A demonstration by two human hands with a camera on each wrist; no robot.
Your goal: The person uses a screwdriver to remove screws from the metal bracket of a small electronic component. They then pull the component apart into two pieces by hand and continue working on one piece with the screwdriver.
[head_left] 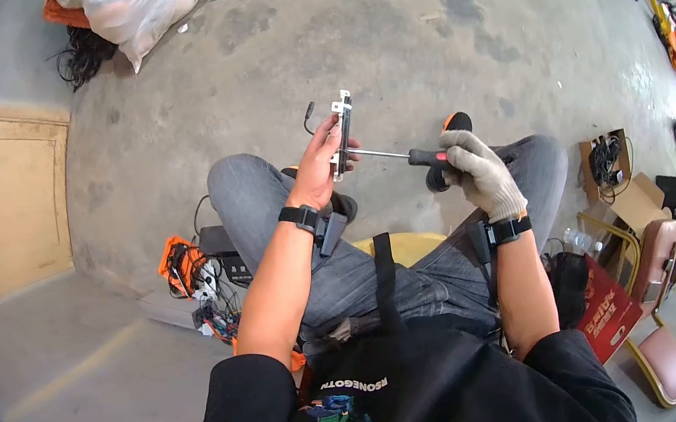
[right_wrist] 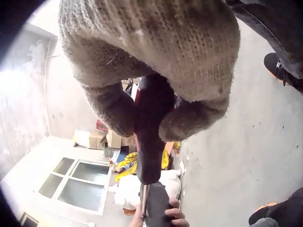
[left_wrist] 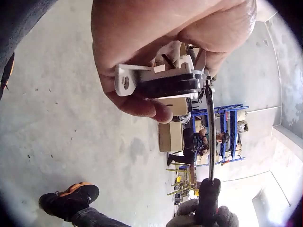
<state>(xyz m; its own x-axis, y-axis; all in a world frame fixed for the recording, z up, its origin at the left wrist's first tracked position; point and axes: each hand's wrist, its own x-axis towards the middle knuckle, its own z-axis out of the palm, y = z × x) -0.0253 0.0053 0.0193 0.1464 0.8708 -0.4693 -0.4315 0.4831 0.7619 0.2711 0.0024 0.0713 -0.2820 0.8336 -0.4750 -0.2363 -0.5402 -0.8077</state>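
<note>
My bare left hand (head_left: 317, 172) grips a narrow black-and-white device (left_wrist: 168, 87) with white mounting tabs at its ends. In the head view the device stands on edge, and a short black cable (head_left: 309, 116) sticks out beside it. My right hand (head_left: 481, 174), in a knitted glove, holds a screwdriver (head_left: 424, 158) by its black-and-red handle. The steel shaft (left_wrist: 211, 137) reaches across to the device, its tip right at the device's edge in the left wrist view. From the right wrist, gloved fingers (right_wrist: 189, 120) curl round the handle; the device's far side is partly hidden.
Tangled cables and an orange bag (head_left: 178, 261) lie by the left knee. To the right are a cardboard box (head_left: 591, 182) of cables, a red box (head_left: 605, 312) and chairs (head_left: 657, 251). A white sack (head_left: 150, 7) sits far left, above a wooden panel (head_left: 9, 203).
</note>
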